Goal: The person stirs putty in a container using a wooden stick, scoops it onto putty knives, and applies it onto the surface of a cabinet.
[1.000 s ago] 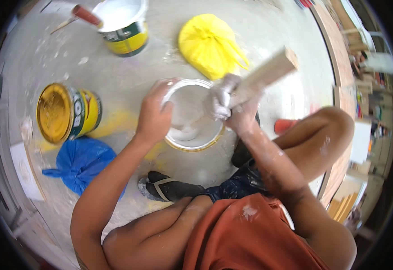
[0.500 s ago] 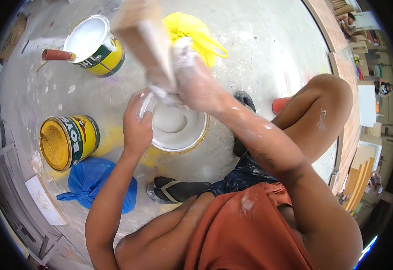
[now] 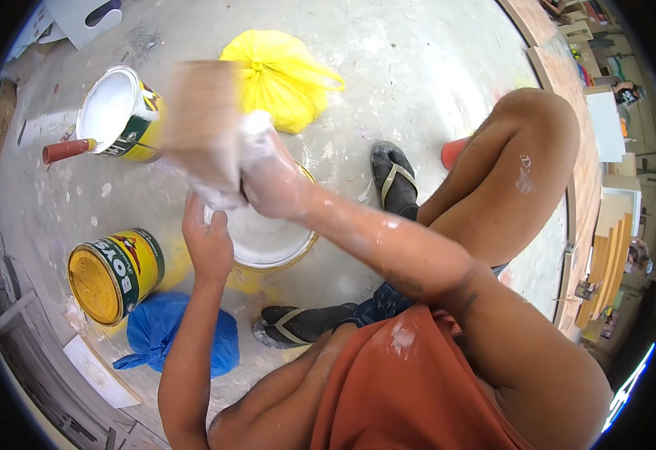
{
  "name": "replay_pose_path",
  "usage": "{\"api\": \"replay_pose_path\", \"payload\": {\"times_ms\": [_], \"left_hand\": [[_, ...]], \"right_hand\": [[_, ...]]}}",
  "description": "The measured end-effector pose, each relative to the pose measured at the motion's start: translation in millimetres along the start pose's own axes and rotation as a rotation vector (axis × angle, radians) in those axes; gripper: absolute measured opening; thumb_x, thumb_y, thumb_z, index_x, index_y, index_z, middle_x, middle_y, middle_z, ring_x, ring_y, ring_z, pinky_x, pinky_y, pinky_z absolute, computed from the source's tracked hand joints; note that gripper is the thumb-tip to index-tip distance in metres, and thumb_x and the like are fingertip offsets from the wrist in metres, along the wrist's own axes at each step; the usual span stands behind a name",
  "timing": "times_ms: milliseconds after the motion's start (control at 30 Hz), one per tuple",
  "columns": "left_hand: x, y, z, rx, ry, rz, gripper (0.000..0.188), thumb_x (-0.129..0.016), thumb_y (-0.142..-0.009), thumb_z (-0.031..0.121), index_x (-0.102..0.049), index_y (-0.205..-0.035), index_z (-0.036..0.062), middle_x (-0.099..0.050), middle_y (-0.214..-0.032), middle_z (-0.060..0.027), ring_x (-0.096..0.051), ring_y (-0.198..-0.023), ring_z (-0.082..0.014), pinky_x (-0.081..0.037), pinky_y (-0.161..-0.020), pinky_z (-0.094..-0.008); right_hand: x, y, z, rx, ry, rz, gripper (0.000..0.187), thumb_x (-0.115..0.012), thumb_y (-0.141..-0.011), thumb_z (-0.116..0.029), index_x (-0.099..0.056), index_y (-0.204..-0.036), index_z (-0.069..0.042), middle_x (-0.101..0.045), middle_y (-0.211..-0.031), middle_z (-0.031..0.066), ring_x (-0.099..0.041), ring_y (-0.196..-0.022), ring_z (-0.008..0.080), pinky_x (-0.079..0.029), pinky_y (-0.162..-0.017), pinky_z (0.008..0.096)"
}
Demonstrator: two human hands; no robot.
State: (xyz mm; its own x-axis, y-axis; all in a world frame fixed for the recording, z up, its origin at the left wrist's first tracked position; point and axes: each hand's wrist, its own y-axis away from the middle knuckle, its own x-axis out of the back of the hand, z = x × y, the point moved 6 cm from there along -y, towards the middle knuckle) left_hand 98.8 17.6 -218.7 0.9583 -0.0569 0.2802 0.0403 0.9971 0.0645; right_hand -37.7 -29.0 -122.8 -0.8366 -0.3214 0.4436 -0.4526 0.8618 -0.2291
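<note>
An open can (image 3: 312,238) of thick white paste or paint stands on the floor in front of me. My left hand (image 3: 209,251) is closed around its left rim, thumb over the edge. My right hand (image 3: 274,184), smeared with white, grips a blurred wooden block (image 3: 204,124) above the can's far left side. White paste coats the block's lower end, and some clings to my right fingers. The block and my right hand hide part of the can's mouth.
Left of the can are an open paint can (image 3: 110,105) with a red-handled tool (image 3: 67,151), a lidded yellow-green can (image 3: 110,274) and a blue bag (image 3: 208,334). A yellow bag (image 3: 287,79) lies beyond. A red cup-like object (image 3: 452,152) sits by my right leg.
The view has shifted. My right hand and the wooden block have moved slightly down and left relative to the can. My left hand stays on the rim.
</note>
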Motion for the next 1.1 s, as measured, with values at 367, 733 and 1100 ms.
{"api": "replay_pose_path", "payload": {"times_ms": [367,733,1100], "left_hand": [[8,4,-4,-0.038,0.087,0.077,0.049,-0.044,-0.072,-0.009,-0.057,-0.120,-0.0076,-0.060,-0.120,-0.0180,-0.054,-0.116,-0.0275,-0.036,-0.105,-0.0332],[6,2,13,-0.163,0.081,0.053,0.053,-0.043,-0.070,-0.010,-0.058,-0.120,-0.0049,-0.057,-0.119,-0.0185,-0.055,-0.117,-0.0311,-0.039,-0.105,-0.0357],[9,5,21,-0.233,-0.002,0.087,0.049,-0.044,-0.074,-0.008,-0.056,-0.121,-0.0019,-0.056,-0.120,-0.0198,-0.054,-0.116,-0.0376,-0.042,-0.102,-0.0396]], "right_hand": [[2,-12,-10,0.074,0.043,-0.005,0.057,-0.035,-0.104,-0.041,-0.063,-0.084,0.005,-0.062,-0.089,0.0187,-0.061,-0.081,0.0264,-0.049,-0.073,0.0364],[-3,-1,-9,0.067,-0.136,-0.189,0.041,-0.039,-0.103,-0.035,-0.056,-0.108,0.001,-0.061,-0.090,0.0169,-0.061,-0.079,0.0259,-0.049,-0.070,0.0371],[6,-1,-17,-0.076,-0.696,0.150,0.060,-0.025,-0.103,-0.056,-0.054,-0.090,-0.004,-0.050,-0.063,0.0024,-0.044,-0.048,0.0103,-0.035,-0.043,0.0253]]}}
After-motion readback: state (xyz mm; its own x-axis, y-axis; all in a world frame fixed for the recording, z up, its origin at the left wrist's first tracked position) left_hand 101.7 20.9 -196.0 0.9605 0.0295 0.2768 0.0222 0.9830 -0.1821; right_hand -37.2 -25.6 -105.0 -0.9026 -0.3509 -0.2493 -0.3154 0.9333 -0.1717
